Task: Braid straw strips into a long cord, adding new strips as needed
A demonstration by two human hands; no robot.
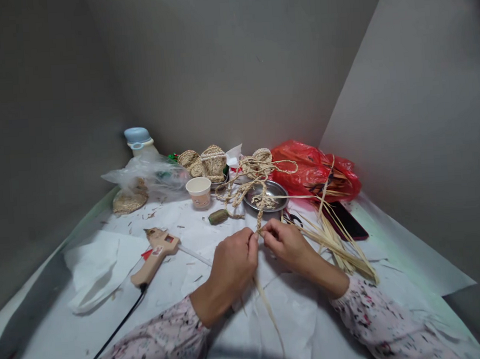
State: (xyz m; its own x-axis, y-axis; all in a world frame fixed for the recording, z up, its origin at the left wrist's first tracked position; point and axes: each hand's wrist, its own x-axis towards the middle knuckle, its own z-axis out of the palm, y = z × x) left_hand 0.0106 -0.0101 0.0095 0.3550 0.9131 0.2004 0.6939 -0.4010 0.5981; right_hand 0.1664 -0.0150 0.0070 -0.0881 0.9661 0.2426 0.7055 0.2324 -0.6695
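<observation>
A braided straw cord point(260, 213) runs from the middle of the table toward me, and both hands meet at its near end. My left hand point(237, 255) is closed, thumb and fingers pinching the braid's strands. Close beside it, my right hand point(282, 241) pinches the same end between thumb and fingertips. Loose strands point(268, 305) hang below the left hand toward the table's near edge. Farther back, the cord lies in loops point(244, 190) across a metal bowl point(279, 190) holding straw scraps. The exact grip of the fingertips is partly hidden.
A glue gun point(159, 255) with a black cable lies left. Behind stand a paper cup point(199, 194), woven straw pieces point(213, 160) and a lidded bottle point(139, 139). On the right are loose straw strips point(335, 244), a phone point(348, 221) and a red plastic bag point(304, 167).
</observation>
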